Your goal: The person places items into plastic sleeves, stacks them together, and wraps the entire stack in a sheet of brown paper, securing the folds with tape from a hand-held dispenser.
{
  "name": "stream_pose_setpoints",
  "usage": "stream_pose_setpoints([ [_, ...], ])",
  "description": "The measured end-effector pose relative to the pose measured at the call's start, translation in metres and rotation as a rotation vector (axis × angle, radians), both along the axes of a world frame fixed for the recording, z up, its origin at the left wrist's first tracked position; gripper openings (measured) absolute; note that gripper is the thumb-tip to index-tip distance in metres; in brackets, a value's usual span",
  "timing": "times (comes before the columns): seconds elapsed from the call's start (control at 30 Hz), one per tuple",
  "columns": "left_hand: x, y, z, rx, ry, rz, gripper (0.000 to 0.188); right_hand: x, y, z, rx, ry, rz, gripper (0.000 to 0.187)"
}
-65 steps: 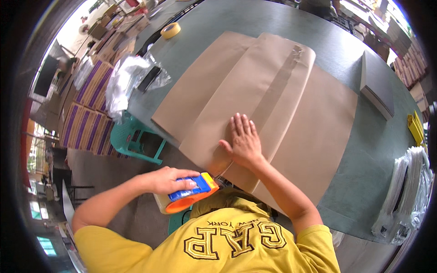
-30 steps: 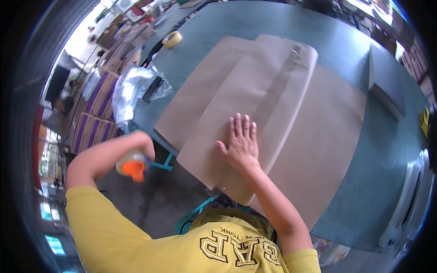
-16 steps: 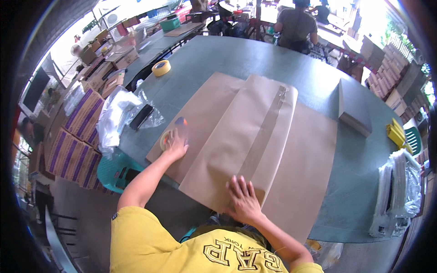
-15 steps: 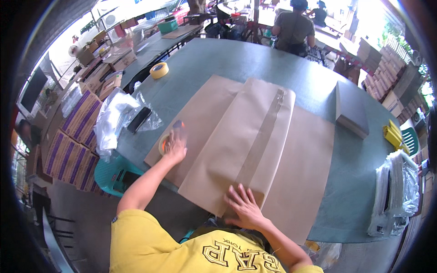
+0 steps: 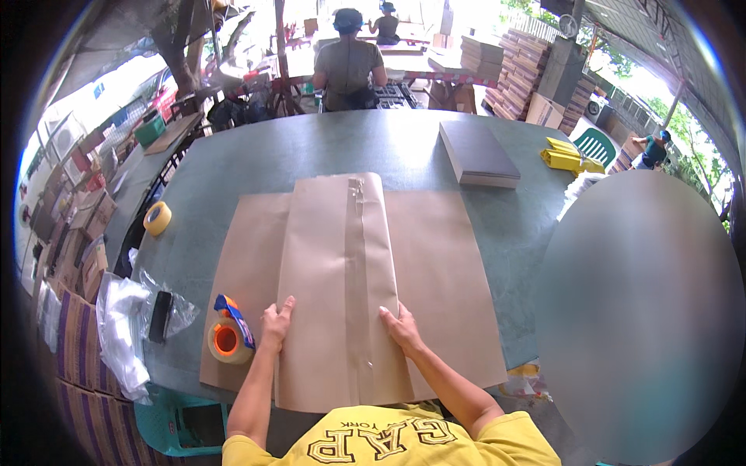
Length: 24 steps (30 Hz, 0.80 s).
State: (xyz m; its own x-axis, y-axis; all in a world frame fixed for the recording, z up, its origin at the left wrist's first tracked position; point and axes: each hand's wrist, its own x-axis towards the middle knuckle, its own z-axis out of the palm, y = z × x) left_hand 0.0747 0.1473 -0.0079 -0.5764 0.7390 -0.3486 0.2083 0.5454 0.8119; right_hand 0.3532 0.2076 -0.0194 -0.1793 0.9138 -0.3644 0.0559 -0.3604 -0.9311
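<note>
A folded piece of brown kraft paper lies lengthwise in front of me, with a strip of brown packing tape along its top. Beneath it, a wide flat brown sheet spreads out on both sides. My left hand grips the folded paper's left edge, thumb on top. On the opposite edge my right hand holds it the same way; the fingertips of both are partly hidden. Beside my left hand, a tape dispenser with an orange hub and blue part rests on the flat sheet.
The green-grey table bears a tape roll, a dark phone on clear plastic bags, a dark flat stack and yellow bundles. A person sits beyond its far edge. A blurred patch covers the right side.
My left hand has let go of the tape dispenser and moved right to the folded paper's left edge. My right hand has shifted to its right edge. The view has turned right.
</note>
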Motion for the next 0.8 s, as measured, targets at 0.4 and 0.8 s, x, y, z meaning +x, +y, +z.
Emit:
stream_pose_setpoints([
  [0.4,0.007,0.049,0.015,-0.161,0.210,-0.085,0.081,-0.002,0.059,0.025,0.010,-0.104,0.166,0.045],
  [0.8,0.054,-0.117,0.005,0.371,0.381,0.146,0.027,-0.060,0.084,0.039,1.037,-0.832,0.814,0.064],
])
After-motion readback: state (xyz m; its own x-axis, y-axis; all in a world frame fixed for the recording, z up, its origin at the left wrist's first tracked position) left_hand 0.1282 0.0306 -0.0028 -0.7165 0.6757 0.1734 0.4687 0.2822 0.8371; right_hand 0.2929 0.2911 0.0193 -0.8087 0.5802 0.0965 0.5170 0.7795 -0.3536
